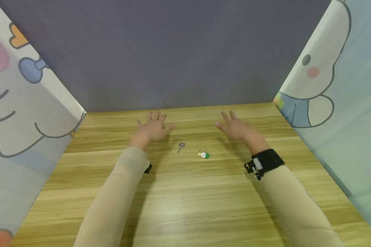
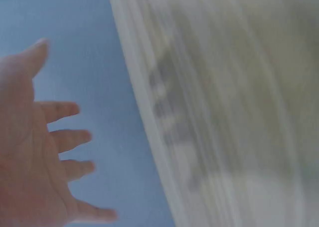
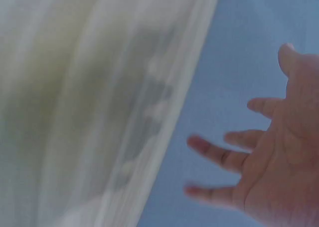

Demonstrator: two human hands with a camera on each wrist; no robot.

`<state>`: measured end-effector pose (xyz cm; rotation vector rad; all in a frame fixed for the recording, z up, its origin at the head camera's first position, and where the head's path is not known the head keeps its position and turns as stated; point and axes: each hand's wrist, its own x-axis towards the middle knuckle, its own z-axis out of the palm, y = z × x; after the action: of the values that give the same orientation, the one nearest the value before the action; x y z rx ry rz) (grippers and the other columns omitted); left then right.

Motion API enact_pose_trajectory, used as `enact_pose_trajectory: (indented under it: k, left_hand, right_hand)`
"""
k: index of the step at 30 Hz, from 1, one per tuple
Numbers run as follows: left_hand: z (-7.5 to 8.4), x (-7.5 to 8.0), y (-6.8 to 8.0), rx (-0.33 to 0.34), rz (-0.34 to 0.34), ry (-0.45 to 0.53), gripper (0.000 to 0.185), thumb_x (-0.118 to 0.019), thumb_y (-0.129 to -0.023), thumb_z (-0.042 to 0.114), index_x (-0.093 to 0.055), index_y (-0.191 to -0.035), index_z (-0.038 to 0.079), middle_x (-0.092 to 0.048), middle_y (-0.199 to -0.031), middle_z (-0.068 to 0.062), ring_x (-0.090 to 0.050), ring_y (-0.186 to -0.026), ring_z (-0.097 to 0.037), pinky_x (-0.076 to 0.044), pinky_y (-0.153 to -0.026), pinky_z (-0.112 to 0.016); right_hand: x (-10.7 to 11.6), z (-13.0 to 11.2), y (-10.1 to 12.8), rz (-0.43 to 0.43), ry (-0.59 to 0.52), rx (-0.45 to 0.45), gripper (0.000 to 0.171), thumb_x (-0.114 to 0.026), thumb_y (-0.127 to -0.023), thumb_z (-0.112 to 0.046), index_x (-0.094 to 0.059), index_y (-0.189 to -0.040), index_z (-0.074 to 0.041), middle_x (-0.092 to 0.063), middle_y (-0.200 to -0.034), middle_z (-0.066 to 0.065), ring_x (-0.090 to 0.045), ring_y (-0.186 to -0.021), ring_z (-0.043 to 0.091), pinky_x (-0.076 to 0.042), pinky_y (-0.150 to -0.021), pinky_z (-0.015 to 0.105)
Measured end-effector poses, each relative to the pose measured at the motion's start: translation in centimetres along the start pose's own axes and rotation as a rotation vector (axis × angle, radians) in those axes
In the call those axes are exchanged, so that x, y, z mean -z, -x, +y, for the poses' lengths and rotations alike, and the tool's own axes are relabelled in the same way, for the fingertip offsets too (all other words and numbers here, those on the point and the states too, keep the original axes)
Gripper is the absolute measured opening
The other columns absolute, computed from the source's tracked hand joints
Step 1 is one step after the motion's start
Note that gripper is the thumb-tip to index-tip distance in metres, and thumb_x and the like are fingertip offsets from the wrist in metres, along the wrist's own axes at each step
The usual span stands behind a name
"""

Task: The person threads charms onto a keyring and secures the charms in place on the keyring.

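Over the wooden table [image 1: 185, 202], both my hands hang above the far half of the top, palms down, holding nothing.

Left hand [image 1: 153, 128]: fingers spread wide and straight, pointing toward the grey back wall [image 1: 173, 51]. From the left wrist view the same hand [image 2: 35, 157] shows palm and splayed fingers [image 2: 70, 137] against blue-grey blur; nothing in the grasp. Whether it touches the tabletop I cannot tell.

Right hand [image 1: 236, 128]: also wide, fingers fanned and relaxed, angled toward the back wall. Right wrist view confirms it [image 3: 279, 162]: spread fingers [image 3: 214, 154], empty palm. Table in both wrist views is smeared by blur.

Between the two hands, slightly nearer to me, lie two small items on the wood. A silver key [image 1: 181, 146] sits just right of my left wrist, lying flat, its ring end toward the wall. A small padlock [image 1: 203, 154] with a metal shackle and a green and cream body lies to the right of the key, near it but apart. Neither hand touches either one.

Beige sleeve [image 1: 117, 199] covers the left forearm. A black wrist strap [image 1: 266, 161] sits at the right wrist.

Cartoon-print panels stand at the left [image 1: 21, 113] and right [image 1: 337, 89] sides of the table.
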<state>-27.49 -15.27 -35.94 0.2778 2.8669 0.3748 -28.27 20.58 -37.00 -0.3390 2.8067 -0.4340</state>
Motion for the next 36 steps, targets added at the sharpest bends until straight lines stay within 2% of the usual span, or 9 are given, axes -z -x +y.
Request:
enact_pose_trajectory:
  k: [3,5,10,15,20,25,30,33,36]
  left_hand:
    - [0.9,-1.0,0.1,-0.057,-0.059,0.012,0.087,-0.041,-0.106,0.071,-0.022,-0.171,0.016,-0.014,-0.179,-0.017,-0.007,-0.166,-0.046,-0.012,-0.127,-0.077]
    - [1.2,-1.7,-0.1,-0.118,-0.096,0.049,0.078,-0.049,-0.109,0.059,-0.029,-0.169,0.013,-0.025,-0.175,-0.022,-0.027,-0.161,-0.045,-0.027,-0.127,-0.069]
    - [1.1,-3.3,-1.2,-0.269,-0.166,0.187,0.056,-0.057,-0.112,0.035,-0.043,-0.156,0.003,-0.059,-0.142,-0.024,-0.063,-0.123,-0.034,-0.052,-0.107,-0.052]
    - [0.4,-4.4,-2.2,-0.297,-0.195,0.263,0.034,-0.056,-0.112,0.028,-0.055,-0.14,0.008,-0.064,-0.116,-0.013,-0.058,-0.101,-0.024,-0.05,-0.09,-0.04]
    - [0.3,-4.6,-2.7,-0.33,-0.225,0.317,0.023,-0.056,-0.112,0.024,-0.06,-0.129,0.009,-0.066,-0.119,-0.011,-0.058,-0.104,-0.022,-0.048,-0.092,-0.038]
    - [0.3,-4.5,-2.8,-0.328,-0.3,0.349,0.021,-0.053,-0.113,0.022,-0.06,-0.127,0.008,-0.06,-0.132,-0.015,-0.055,-0.119,-0.026,-0.046,-0.102,-0.042]
    - [0.4,-4.5,-3.0,-0.289,-0.34,0.389,0.02,-0.052,-0.113,0.021,-0.059,-0.129,0.01,-0.052,-0.133,-0.014,-0.048,-0.121,-0.028,-0.043,-0.105,-0.044]
    - [0.6,-4.6,-3.0,-0.27,-0.337,0.398,0.018,-0.054,-0.113,0.022,-0.06,-0.127,0.012,-0.052,-0.132,-0.013,-0.046,-0.119,-0.027,-0.041,-0.105,-0.045]
    - [0.9,-4.8,-3.1,-0.259,-0.305,0.332,0.015,-0.054,-0.113,0.025,-0.06,-0.123,0.015,-0.051,-0.132,-0.011,-0.044,-0.12,-0.028,-0.039,-0.106,-0.048]
  right_hand:
    - [-0.9,-0.8,0.2,-0.043,-0.009,0.082,0.086,-0.039,-0.11,-0.064,-0.005,-0.173,-0.017,-0.012,-0.175,0.032,-0.029,-0.154,0.06,-0.024,-0.123,0.076]
    - [-1.7,-1.2,0.1,-0.08,-0.04,0.157,0.084,-0.048,-0.111,-0.055,-0.006,-0.173,-0.017,-0.03,-0.169,0.034,-0.041,-0.15,0.056,-0.033,-0.122,0.071]
    - [-3.3,-1.6,-0.3,-0.169,-0.134,0.322,0.079,-0.062,-0.11,-0.03,-0.015,-0.172,-0.02,-0.061,-0.147,0.025,-0.063,-0.134,0.041,-0.048,-0.115,0.059]
    - [-4.1,-2.2,-0.7,-0.226,-0.176,0.412,0.061,-0.066,-0.108,-0.022,-0.042,-0.163,-0.016,-0.066,-0.133,0.015,-0.066,-0.119,0.029,-0.055,-0.101,0.049]
    - [-4.4,-2.5,-1.3,-0.276,-0.206,0.456,0.042,-0.068,-0.106,-0.018,-0.059,-0.147,-0.012,-0.068,-0.116,0.01,-0.065,-0.103,0.02,-0.055,-0.088,0.038]
    - [-4.3,-3.0,-1.8,-0.341,-0.237,0.485,0.035,-0.068,-0.105,-0.011,-0.065,-0.139,-0.009,-0.063,-0.104,0.007,-0.057,-0.091,0.018,-0.048,-0.08,0.031]
    - [-4.6,-3.0,-2.6,-0.421,-0.274,0.502,0.032,-0.065,-0.105,-0.007,-0.066,-0.137,-0.008,-0.052,-0.098,0.006,-0.048,-0.09,0.018,-0.041,-0.08,0.03]
    - [-4.7,-2.8,-2.9,-0.437,-0.284,0.493,0.03,-0.064,-0.106,-0.006,-0.066,-0.136,-0.007,-0.05,-0.098,0.004,-0.046,-0.091,0.019,-0.041,-0.081,0.03]
    - [-4.7,-2.7,-3.0,-0.442,-0.284,0.465,0.028,-0.065,-0.106,-0.007,-0.067,-0.134,-0.01,-0.049,-0.097,0.003,-0.046,-0.092,0.018,-0.041,-0.082,0.03]
